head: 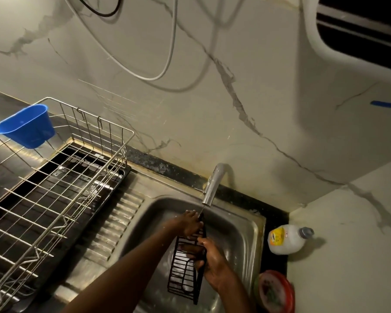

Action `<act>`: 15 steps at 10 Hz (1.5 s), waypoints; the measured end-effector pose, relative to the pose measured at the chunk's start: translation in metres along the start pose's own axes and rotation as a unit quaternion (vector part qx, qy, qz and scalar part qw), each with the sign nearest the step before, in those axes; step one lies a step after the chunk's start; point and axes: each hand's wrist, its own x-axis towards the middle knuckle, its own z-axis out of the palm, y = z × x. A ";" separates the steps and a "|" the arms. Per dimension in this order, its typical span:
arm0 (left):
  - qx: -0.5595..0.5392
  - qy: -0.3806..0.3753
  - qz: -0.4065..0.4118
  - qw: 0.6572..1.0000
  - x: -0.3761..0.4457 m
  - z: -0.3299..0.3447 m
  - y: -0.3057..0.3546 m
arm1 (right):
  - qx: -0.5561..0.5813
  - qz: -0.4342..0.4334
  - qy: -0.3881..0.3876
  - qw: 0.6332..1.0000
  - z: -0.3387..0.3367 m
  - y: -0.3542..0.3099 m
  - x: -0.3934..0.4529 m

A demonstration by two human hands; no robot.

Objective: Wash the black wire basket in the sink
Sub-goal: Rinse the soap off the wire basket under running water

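Black wire basket point(187, 265), long and rectangular, stands tilted over the steel sink point(239, 231) under the thin stream from the grey metal tap point(212, 186), my left hand point(191, 223) gripping its top end and my right hand point(212, 265) curled round its side rim, so I judge the rinsing is in hand and next I should turn it so water reaches the lower end.

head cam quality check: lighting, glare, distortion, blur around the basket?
Head view: dim, warm light; wide-angle bending curves the wall and the dish rack. Glare streaks on the wet sink rim and the tap. The bottle casts a soft shadow on the counter. Slight softness on the left hand and right hand at the black wire basket; its wires remain readable.
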 end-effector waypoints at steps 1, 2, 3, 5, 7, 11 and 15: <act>-0.073 0.065 -0.076 0.992 0.013 0.010 0.000 | -0.034 -0.019 -0.011 0.999 -0.002 0.009 -0.011; -0.025 0.147 -0.038 0.988 0.003 0.003 0.016 | -0.079 -0.058 -0.031 0.995 -0.005 0.010 -0.022; -0.018 0.183 -0.032 0.982 -0.006 -0.003 0.032 | -0.092 -0.090 -0.043 0.991 -0.010 0.012 -0.029; -0.050 0.207 0.015 0.977 -0.023 -0.036 0.033 | -0.065 -0.139 -0.084 0.985 -0.034 0.046 -0.031; -0.075 0.226 0.031 0.971 -0.028 -0.036 0.025 | -0.162 -0.156 -0.091 0.970 -0.045 0.064 -0.025; 0.045 0.217 0.209 0.953 -0.062 -0.023 0.031 | -0.075 -0.068 0.077 0.992 -0.050 0.023 0.043; -0.033 0.383 0.270 0.883 -0.067 0.009 -0.037 | -0.072 -0.057 0.014 0.996 0.015 -0.035 0.077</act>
